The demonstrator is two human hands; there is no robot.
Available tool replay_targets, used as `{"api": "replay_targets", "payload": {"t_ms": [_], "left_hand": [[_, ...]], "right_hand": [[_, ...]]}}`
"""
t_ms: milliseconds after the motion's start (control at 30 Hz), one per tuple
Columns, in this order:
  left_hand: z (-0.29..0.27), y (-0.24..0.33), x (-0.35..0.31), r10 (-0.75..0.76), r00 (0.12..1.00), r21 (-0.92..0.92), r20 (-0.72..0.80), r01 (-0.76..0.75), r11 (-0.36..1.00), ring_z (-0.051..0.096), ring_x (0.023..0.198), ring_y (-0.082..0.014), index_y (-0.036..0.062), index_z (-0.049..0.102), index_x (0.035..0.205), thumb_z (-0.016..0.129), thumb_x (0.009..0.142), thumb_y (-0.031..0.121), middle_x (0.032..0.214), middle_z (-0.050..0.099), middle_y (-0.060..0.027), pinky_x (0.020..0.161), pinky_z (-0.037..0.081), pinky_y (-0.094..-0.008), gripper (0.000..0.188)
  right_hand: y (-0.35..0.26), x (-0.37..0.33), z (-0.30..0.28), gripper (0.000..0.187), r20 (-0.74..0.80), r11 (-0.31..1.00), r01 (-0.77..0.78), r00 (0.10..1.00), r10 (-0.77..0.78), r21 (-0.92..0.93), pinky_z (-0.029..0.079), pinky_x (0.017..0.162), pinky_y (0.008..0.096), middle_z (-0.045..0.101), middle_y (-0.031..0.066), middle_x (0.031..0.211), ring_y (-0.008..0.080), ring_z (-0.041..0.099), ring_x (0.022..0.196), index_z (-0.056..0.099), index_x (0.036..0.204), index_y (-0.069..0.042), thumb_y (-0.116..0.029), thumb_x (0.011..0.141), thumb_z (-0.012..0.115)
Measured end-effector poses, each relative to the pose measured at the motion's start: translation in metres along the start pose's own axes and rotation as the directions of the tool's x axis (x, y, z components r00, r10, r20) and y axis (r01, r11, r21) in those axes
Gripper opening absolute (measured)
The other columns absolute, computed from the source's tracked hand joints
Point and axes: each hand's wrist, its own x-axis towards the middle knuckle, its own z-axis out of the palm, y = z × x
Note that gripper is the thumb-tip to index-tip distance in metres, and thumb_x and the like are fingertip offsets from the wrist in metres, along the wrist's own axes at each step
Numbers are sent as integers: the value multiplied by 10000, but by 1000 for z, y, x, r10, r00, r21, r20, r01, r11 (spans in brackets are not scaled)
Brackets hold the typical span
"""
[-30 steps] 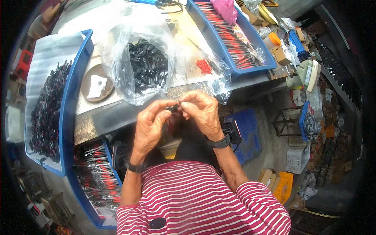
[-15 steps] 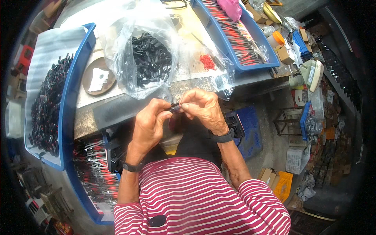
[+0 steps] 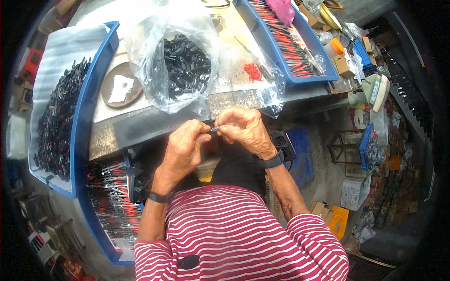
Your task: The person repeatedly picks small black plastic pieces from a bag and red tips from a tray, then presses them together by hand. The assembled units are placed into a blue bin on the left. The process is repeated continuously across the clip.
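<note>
My left hand [image 3: 185, 146] and my right hand [image 3: 245, 132] meet in front of the table's near edge. Thumbs and forefingers of both pinch a small dark piece [image 3: 214, 129]; the fingers cover most of it, so its exact kind cannot be made out. Just beyond them, a clear plastic bag [image 3: 143, 70] lies open on the table, full of small black plastic parts [image 3: 183, 68]. Behind my right hand is a little heap of tiny red pieces [image 3: 252, 72] on the tabletop.
At left stands a blue bin [image 3: 84, 100] heaped with black parts, above a lower bin of red and grey rods [image 3: 115, 201]. A round brown dish [image 3: 108, 96] holds something white. Another blue bin [image 3: 300, 80] with red and black rods sits far right. Boxes and crates [image 3: 355, 192] crowd the right.
Less of the dark piece shows between my fingertips now. My left fingers have shifted slightly toward the right hand. The whole view has moved a little.
</note>
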Motion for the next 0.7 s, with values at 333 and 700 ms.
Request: {"api": "replay_targets", "payload": {"t_ms": [333,700], "left_hand": [[4,6,-3,-214,977,-148,12,213,966,631,743,-204,-19,539,939,575,814,-74,827,606,-116,661,496,-283,141],[-50,-3,-13,-585,773,-404,-248,466,787,503,680,-67,23,600,1151,552,910,102,816,597,-7,599,410,-204,258]], "right_hand": [[5,2,8,128,52,997,-9,999,6,71,455,538,214,611,61,777,98,550,597,595,962,31,-1,839,607],[15,8,-29,168,-327,985,111,933,-149,-131,463,541,218,621,69,798,83,536,615,592,1019,47,-30,875,548]]}}
